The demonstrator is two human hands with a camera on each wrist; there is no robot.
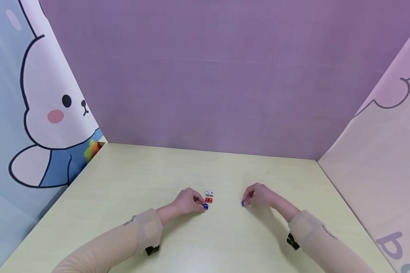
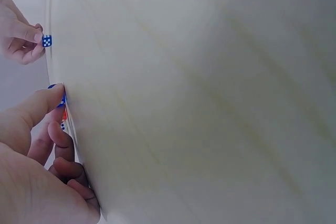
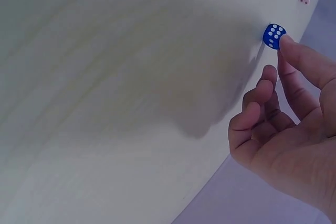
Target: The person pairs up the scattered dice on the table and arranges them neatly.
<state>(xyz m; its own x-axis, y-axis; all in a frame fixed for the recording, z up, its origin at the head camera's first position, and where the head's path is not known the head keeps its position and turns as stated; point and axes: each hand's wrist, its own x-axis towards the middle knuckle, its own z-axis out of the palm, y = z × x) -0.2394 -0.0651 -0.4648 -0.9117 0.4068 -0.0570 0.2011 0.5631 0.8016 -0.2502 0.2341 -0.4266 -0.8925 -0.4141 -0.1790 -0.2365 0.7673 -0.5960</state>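
Near the middle of the table, my left hand pinches a blue die between thumb and finger. Right behind that die are red dice or a single red die, and beyond it white; I cannot tell how many of each. My right hand pinches another blue die with white pips, apart from the row and to its right. In the right wrist view this blue die sits at the thumb tip, other fingers curled loosely. The left wrist view shows the left blue die partly hidden by fingers.
A pale wooden tabletop lies under both hands. A purple cloth rises behind its far edge. A rabbit-printed sheet hangs at left, a pale printed one at right. Small dark marks show on the table's far right.
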